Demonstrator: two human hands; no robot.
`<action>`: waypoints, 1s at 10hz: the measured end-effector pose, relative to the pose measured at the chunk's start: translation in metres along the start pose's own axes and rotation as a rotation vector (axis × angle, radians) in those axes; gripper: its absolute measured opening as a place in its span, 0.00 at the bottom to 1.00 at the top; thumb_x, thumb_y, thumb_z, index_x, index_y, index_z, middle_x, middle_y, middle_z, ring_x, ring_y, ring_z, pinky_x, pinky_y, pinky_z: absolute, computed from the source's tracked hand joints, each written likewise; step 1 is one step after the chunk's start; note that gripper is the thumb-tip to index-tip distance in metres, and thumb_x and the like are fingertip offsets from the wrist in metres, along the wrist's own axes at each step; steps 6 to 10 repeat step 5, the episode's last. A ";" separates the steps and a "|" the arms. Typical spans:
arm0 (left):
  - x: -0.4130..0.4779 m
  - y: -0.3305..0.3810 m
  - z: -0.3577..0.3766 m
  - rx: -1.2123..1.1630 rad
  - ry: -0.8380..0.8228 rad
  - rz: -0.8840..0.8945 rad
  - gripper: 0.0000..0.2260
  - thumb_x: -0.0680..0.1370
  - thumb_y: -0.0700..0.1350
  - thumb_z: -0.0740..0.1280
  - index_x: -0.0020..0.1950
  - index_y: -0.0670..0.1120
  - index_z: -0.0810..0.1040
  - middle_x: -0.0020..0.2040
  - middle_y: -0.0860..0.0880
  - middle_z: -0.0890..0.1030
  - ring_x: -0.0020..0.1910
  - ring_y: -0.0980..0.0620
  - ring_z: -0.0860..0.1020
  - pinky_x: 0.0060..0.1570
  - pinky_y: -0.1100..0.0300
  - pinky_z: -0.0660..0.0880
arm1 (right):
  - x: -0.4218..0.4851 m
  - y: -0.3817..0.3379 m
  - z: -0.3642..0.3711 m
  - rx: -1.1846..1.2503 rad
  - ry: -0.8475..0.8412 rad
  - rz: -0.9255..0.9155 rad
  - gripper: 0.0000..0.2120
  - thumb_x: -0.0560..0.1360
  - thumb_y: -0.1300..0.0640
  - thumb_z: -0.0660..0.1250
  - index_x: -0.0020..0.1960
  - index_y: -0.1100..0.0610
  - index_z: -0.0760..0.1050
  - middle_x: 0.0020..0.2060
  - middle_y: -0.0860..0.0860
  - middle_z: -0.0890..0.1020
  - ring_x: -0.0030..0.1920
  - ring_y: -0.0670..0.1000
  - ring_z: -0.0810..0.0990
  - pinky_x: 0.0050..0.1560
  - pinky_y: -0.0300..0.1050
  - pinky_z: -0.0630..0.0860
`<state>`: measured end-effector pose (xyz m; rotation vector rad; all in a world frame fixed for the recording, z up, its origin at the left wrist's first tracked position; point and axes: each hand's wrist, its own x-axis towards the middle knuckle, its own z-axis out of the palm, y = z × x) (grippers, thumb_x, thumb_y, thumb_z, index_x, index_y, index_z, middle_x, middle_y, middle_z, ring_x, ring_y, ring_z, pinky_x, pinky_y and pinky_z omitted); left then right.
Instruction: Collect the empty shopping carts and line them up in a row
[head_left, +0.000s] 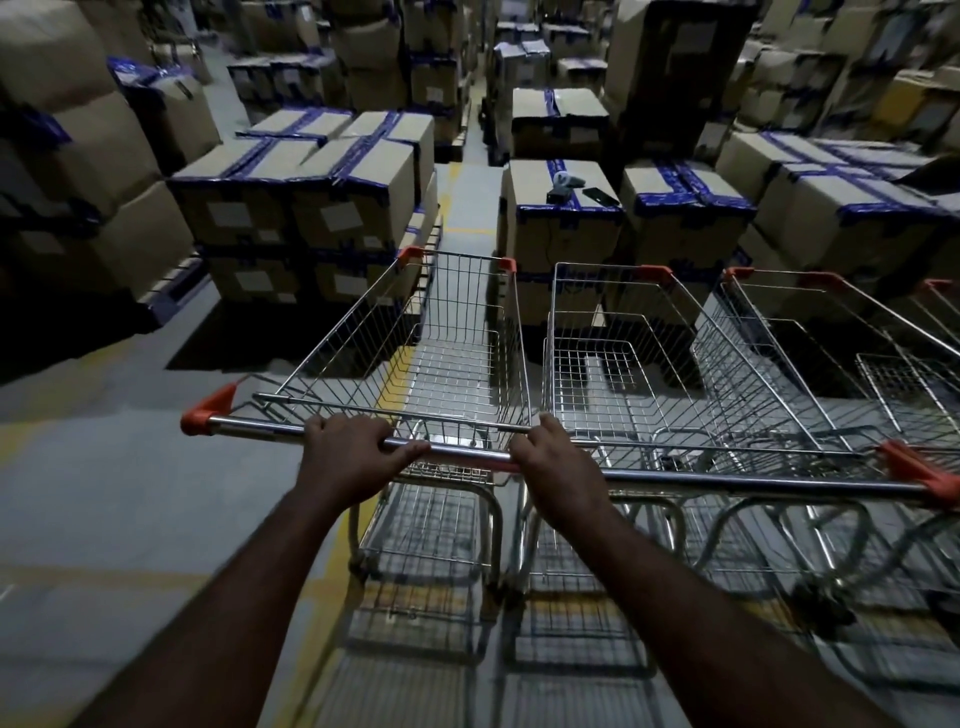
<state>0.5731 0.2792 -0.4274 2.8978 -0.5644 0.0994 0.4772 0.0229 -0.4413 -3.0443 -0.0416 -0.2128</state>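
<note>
Stacked cardboard boxes (301, 192) sealed with blue tape are seen at far left and across the back, on a grey floor (104, 467) marked with yellow lines. The leftmost shopping cart (431, 338), wire basket empty, is held from behind by its metal handlebar (260, 427) (orange caps at the ends). The left hand (353, 449) is wrapped closed over the bar left of centre; the right hand (558, 467) is closed around what appears to be the same bar, though a neighbouring handle overlaps there and the contact is hard to separate. Just beside it to the right, a second cart (649, 364) is parked parallel, then a third cart (810, 332), both empty. A further cart is partly cut off at the right edge. Small dark devices (576, 189) are noted on a box ahead.
</note>
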 end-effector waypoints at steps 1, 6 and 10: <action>-0.002 0.001 0.002 -0.005 -0.004 -0.021 0.32 0.67 0.81 0.41 0.37 0.57 0.69 0.38 0.56 0.74 0.46 0.50 0.74 0.63 0.44 0.63 | 0.000 0.001 -0.002 -0.008 -0.004 0.003 0.15 0.76 0.63 0.71 0.61 0.56 0.76 0.58 0.58 0.80 0.75 0.62 0.67 0.43 0.54 0.82; 0.015 0.059 -0.028 -0.007 -0.145 -0.011 0.34 0.76 0.71 0.60 0.76 0.54 0.66 0.77 0.48 0.66 0.77 0.45 0.60 0.74 0.34 0.51 | 0.010 0.017 -0.056 0.321 -0.234 0.039 0.34 0.77 0.35 0.65 0.78 0.48 0.63 0.75 0.54 0.68 0.71 0.54 0.70 0.68 0.56 0.71; 0.015 0.059 -0.028 -0.007 -0.145 -0.011 0.34 0.76 0.71 0.60 0.76 0.54 0.66 0.77 0.48 0.66 0.77 0.45 0.60 0.74 0.34 0.51 | 0.010 0.017 -0.056 0.321 -0.234 0.039 0.34 0.77 0.35 0.65 0.78 0.48 0.63 0.75 0.54 0.68 0.71 0.54 0.70 0.68 0.56 0.71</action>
